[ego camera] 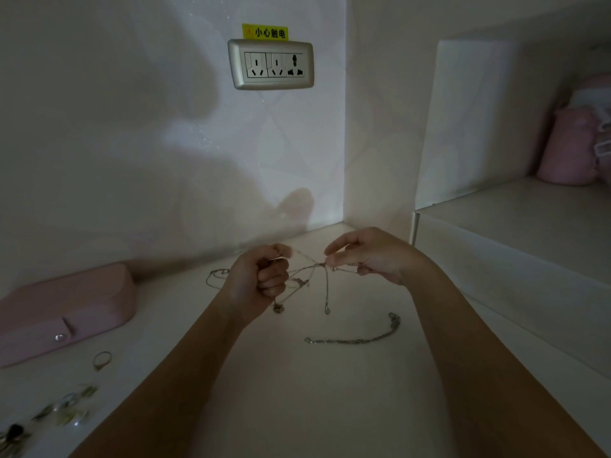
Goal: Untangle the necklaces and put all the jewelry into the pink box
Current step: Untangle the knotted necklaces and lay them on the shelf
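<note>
Thin silver necklaces (315,271) hang tangled in a knot between my two hands, above the white tabletop. My left hand (261,279) is curled into a fist and grips chain strands on the left side. My right hand (367,256) pinches the knot with thumb and fingertips from the right. Two pendants (327,309) dangle below the knot. One loop of chain (216,276) lies on the table behind my left hand. A separate thicker silver chain (360,338) lies loose on the table in front. The pink box (62,312) sits closed at the left, against the wall.
A ring (101,359) lies in front of the box, and several earrings and small pieces (62,408) sit at the lower left corner. A white raised shelf (515,233) stands at the right with a pink object (568,147) on it. A wall socket (271,64) is above.
</note>
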`<state>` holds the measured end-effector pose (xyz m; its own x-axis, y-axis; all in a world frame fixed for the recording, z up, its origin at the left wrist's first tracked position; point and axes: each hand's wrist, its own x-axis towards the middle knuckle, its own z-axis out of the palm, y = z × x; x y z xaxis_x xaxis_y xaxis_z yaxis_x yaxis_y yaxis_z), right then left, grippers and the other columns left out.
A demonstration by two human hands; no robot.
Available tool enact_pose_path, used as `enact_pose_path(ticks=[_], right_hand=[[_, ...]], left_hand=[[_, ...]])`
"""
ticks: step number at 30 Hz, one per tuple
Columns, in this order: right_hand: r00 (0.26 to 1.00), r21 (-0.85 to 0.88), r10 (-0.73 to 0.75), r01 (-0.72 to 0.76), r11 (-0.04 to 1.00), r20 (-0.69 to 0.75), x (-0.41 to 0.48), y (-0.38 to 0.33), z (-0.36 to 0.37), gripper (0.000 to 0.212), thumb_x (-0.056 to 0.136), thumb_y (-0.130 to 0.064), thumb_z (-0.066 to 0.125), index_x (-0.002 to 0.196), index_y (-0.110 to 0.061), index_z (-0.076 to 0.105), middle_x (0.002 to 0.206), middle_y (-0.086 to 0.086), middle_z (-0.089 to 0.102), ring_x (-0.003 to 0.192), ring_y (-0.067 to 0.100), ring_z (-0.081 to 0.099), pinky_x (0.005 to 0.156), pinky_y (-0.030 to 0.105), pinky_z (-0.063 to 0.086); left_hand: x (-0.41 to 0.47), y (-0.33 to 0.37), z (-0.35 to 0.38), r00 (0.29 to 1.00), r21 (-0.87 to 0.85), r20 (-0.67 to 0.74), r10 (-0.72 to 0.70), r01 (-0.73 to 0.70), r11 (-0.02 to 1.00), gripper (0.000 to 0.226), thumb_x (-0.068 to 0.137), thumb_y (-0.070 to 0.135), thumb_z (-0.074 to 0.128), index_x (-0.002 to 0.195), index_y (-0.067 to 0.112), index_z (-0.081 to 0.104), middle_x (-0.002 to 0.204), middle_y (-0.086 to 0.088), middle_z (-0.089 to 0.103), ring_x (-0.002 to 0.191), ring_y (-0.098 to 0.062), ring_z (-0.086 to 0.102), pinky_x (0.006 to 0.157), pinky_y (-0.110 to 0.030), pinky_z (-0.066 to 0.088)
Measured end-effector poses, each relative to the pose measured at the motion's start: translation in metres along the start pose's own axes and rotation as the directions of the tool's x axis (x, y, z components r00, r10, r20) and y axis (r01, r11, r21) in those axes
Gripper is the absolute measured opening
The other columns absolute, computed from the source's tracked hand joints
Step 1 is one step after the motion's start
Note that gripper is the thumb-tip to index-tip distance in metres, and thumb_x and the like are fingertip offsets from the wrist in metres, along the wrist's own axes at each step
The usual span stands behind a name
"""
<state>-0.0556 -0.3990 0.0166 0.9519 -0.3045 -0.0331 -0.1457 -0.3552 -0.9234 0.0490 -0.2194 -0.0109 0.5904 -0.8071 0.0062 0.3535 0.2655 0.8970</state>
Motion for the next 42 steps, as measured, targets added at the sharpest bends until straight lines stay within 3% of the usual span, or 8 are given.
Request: enact_pose_path(ticks=[7, 11, 16, 21, 24, 26, 32, 42], right_hand=[[0.984, 0.199, -0.163, 0.174, 0.964, -0.070, -0.005, 0.000, -0.017, 0.022, 0.081, 0.010, 0.063, 0.086, -0.011, 0.067, 0.057, -0.005, 0.047, 0.057, 0.007, 0.049, 0.062, 0.017, 0.046], [0.982, 0.198, -0.102, 0.132, 0.971, -0.156, -0.002, -0.002, -0.012, 0.020, 0.079, 0.009, 0.063, 0.082, -0.011, 0.065, 0.051, -0.008, 0.041, 0.049, 0.007, 0.037, 0.047, 0.017, 0.036], [0.980, -0.092, -0.115, 0.101, 0.991, -0.165, -0.001, -0.003, 0.000, 0.015, 0.082, -0.013, 0.070, 0.074, -0.015, 0.058, 0.052, -0.005, 0.052, 0.048, 0.009, 0.044, 0.051, 0.023, 0.038], [0.995, -0.295, -0.099, 0.104, 0.950, 0.034, -0.011, -0.013, 0.010, 0.024, 0.085, -0.018, 0.057, 0.064, -0.008, 0.061, 0.058, 0.003, 0.067, 0.047, 0.011, 0.048, 0.058, 0.023, 0.043], [0.994, -0.291, -0.064, 0.086, 0.953, 0.085, -0.014, -0.018, 0.010, 0.023, 0.085, -0.016, 0.056, 0.073, -0.006, 0.072, 0.073, 0.004, 0.074, 0.056, 0.009, 0.057, 0.066, 0.020, 0.048], [0.993, -0.219, -0.052, 0.073, 0.973, 0.102, -0.012, -0.018, 0.010, 0.021, 0.088, -0.012, 0.055, 0.082, -0.004, 0.073, 0.076, 0.009, 0.074, 0.057, 0.012, 0.060, 0.062, 0.020, 0.051], [0.995, -0.209, -0.100, 0.097, 0.973, -0.004, -0.006, -0.012, 0.010, 0.019, 0.085, -0.029, 0.071, 0.092, -0.012, 0.073, 0.075, -0.001, 0.072, 0.053, 0.013, 0.057, 0.052, 0.019, 0.047], [0.998, -0.153, -0.055, 0.058, 0.986, 0.025, -0.002, -0.008, 0.014, 0.009, 0.080, -0.018, 0.076, 0.089, -0.021, 0.077, 0.085, -0.008, 0.073, 0.077, 0.012, 0.057, 0.054, 0.017, 0.043]], left_hand=[[-0.005, 0.000, -0.005, 0.999, 0.413, 0.053, -0.012, -0.011, 0.911, 0.041, 0.088, -0.007, 0.047, 0.062, 0.013, 0.070, 0.039, 0.005, 0.028, 0.032, -0.004, 0.020, 0.036, -0.013, 0.018], [-0.012, 0.006, 0.008, 0.990, 0.800, 0.105, -0.089, -0.031, 0.599, 0.006, 0.079, 0.021, 0.072, 0.083, 0.020, 0.077, 0.048, -0.001, 0.052, 0.044, -0.010, 0.037, 0.049, -0.019, 0.030], [-0.007, 0.003, 0.018, 0.996, 0.945, 0.043, -0.077, -0.016, 0.328, 0.026, 0.067, 0.038, 0.082, 0.081, 0.017, 0.076, 0.072, 0.002, 0.073, 0.056, -0.008, 0.055, 0.051, -0.021, 0.042], [-0.008, 0.009, 0.024, 0.999, 0.997, 0.017, 0.049, -0.020, 0.069, 0.063, 0.059, 0.048, 0.084, 0.113, 0.023, 0.063, 0.101, 0.014, 0.068, 0.065, 0.000, 0.062, 0.062, -0.025, 0.056], [-0.008, 0.009, 0.025, 0.994, 0.998, 0.050, 0.100, -0.046, -0.047, 0.084, 0.059, 0.054, 0.083, 0.131, 0.028, 0.048, 0.122, 0.018, 0.059, 0.096, -0.002, 0.059, 0.086, -0.032, 0.052], [-0.008, 0.008, 0.024, 0.992, 0.996, 0.064, 0.106, -0.058, -0.060, 0.092, 0.060, 0.054, 0.082, 0.138, 0.028, 0.040, 0.131, 0.019, 0.052, 0.100, -0.003, 0.056, 0.091, -0.030, 0.046], [-0.009, 0.003, 0.025, 0.982, 0.995, 0.097, 0.160, -0.092, -0.040, 0.098, 0.060, 0.054, 0.082, 0.140, 0.028, 0.032, 0.136, 0.016, 0.046, 0.068, 0.003, 0.050, 0.058, -0.017, 0.039], [-0.004, -0.002, 0.023, 0.977, 0.991, 0.123, 0.177, -0.110, -0.081, 0.106, 0.062, 0.051, 0.082, 0.147, 0.025, 0.024, 0.150, 0.010, 0.033, 0.133, -0.011, 0.033, 0.104, -0.028, 0.032]])
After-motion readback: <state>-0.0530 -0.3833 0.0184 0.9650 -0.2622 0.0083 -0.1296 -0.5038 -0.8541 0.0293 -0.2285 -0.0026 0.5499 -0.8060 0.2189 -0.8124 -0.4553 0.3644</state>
